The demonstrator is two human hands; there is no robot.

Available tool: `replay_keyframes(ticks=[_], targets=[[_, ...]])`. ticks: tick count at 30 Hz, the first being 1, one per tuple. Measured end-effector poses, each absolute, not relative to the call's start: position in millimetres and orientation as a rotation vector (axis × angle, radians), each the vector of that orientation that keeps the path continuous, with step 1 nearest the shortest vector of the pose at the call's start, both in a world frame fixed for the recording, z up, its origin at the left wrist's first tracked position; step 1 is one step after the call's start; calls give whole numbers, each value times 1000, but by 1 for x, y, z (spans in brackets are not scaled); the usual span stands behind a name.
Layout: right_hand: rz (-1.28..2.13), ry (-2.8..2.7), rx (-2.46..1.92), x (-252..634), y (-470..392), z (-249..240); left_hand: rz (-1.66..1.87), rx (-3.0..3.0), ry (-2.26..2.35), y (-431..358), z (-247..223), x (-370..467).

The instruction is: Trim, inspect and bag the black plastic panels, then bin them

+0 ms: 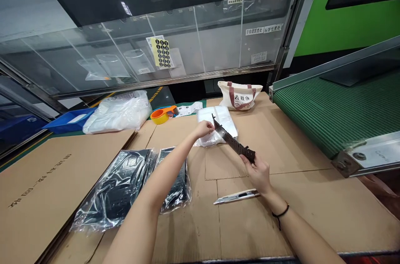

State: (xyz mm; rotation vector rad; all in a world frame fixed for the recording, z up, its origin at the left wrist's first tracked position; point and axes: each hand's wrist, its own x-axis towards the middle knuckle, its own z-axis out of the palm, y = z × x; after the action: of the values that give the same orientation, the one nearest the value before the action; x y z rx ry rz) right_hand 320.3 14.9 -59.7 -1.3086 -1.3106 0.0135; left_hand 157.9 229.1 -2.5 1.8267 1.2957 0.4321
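My right hand (258, 171) grips the near end of a long, narrow black perforated plastic part (233, 141), which is tilted up and away from me. My left hand (204, 129) is closed in a pinch beside the part's far end, over a stack of clear plastic bags (229, 117). What its fingertips hold, if anything, is too small to make out. Below the part, a utility knife (236, 196) lies on the cardboard. Left of it are black parts in clear bags (120, 185), with another bagged black part (176, 187) partly behind my left forearm.
Cardboard (300, 210) covers the table. At the back are an orange tape dispenser (161, 115), a cloth bag (242, 96), a heap of plastic bags (120, 112) and a blue tray (67, 120). A green conveyor belt (343, 105) runs along the right.
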Motion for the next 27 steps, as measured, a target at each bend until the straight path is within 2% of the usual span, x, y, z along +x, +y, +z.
replay_keyframes(ticks=[7, 13, 18, 23, 25, 27], targets=[[140, -1249, -1383, 320, 18, -64, 853, 1538, 1329, 240, 22, 157], [314, -912, -1393, 331, 24, -59, 1005, 1630, 1334, 220, 45, 131], [612, -531, -1103, 333, 12, -33, 900, 1835, 1291, 187, 38, 117], [1217, -299, -1029, 327, -25, -18, 726, 2006, 1170, 165, 37, 122], [1294, -205, -1083, 322, -37, -22, 664, 2100, 1127, 154, 41, 123], [1235, -107, -1074, 315, -45, -28, 596, 2221, 1101, 141, 44, 124]])
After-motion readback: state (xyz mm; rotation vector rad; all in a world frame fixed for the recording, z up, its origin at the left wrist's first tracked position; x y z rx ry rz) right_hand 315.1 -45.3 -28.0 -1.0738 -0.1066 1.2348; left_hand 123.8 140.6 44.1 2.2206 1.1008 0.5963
